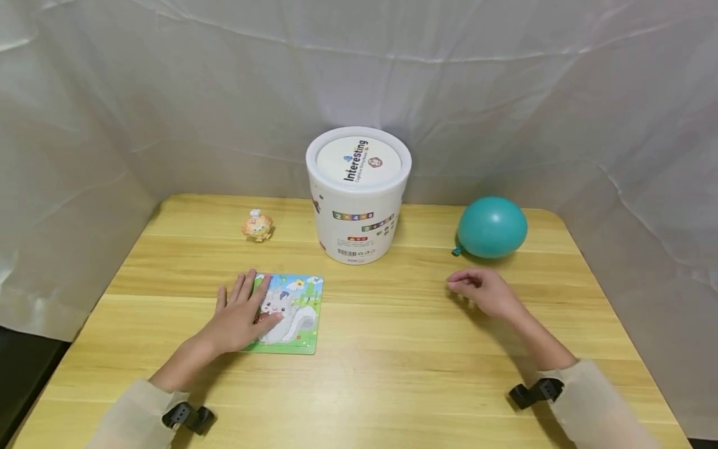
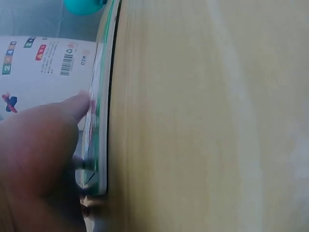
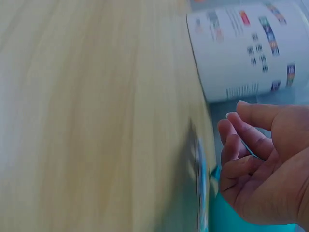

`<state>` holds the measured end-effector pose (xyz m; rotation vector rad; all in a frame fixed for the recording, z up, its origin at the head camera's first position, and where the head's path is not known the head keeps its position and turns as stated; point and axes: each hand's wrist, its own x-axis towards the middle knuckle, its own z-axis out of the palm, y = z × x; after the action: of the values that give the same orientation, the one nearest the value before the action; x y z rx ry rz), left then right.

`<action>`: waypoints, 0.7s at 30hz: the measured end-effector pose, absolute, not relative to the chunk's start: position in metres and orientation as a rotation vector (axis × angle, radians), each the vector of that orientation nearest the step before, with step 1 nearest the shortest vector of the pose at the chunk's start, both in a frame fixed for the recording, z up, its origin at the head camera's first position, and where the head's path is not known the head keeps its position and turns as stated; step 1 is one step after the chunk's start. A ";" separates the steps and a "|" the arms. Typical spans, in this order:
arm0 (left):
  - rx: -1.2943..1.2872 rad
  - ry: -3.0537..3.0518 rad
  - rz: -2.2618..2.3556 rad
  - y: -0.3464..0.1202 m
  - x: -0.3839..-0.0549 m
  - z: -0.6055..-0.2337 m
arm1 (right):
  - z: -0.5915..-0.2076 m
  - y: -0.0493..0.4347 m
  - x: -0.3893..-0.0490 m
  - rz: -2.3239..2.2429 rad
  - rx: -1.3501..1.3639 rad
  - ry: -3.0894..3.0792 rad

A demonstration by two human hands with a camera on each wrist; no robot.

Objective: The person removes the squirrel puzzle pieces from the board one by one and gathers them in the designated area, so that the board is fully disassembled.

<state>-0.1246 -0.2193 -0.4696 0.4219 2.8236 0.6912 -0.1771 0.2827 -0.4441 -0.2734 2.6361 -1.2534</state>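
Squirrel board (image 1: 301, 327) on worktop (image 1: 359, 386) left, partly covered by left hand (image 1: 235, 321), spread flat, nothing clasped; right hand (image 1: 490, 294) loosely curled, nothing seen held. Board could be skidded by sideways push, balloon (image 1: 493, 227) rolled by bump.

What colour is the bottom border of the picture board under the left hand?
Green; the bottom border shows best in the head view.

Bright light; faint shadow below right hand (image 1: 489, 293); wrist views blurred (right especially).
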 end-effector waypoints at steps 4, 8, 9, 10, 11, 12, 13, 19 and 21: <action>0.455 2.818 0.743 -0.224 -0.126 -0.468 | -0.443 0.256 -0.179 -1.241 -0.328 2.615; 0.486 2.809 0.781 -0.233 -0.127 -0.465 | -0.439 0.225 -0.184 -1.244 -0.373 2.579; 0.488 2.812 0.779 -0.235 -0.127 -0.464 | -0.439 0.216 -0.185 -1.242 -0.386 2.571; 0.486 2.811 0.778 -0.238 -0.127 -0.464 | -0.438 0.208 -0.186 -1.243 -0.396 2.559; 0.481 2.808 0.774 -0.240 -0.126 -0.463 | -0.438 0.199 -0.188 -1.247 -0.406 2.548; 0.480 2.808 0.773 -0.243 -0.126 -0.463 | -0.437 0.191 -0.188 -1.248 -0.416 2.540; 0.477 2.809 0.774 -0.245 -0.126 -0.462 | -0.437 0.182 -0.189 -1.248 -0.427 2.532; 0.424 2.790 0.779 -0.256 -0.120 -0.461 | -0.435 0.127 -0.195 -1.301 -0.521 2.465; 0.419 2.777 0.795 -0.259 -0.120 -0.463 | -0.434 0.111 -0.198 -1.325 -0.553 2.450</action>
<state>-0.1199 -0.2590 -0.4631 0.4193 2.7775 0.7950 -0.1977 0.1112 -0.4344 -0.5533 2.4497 -1.3247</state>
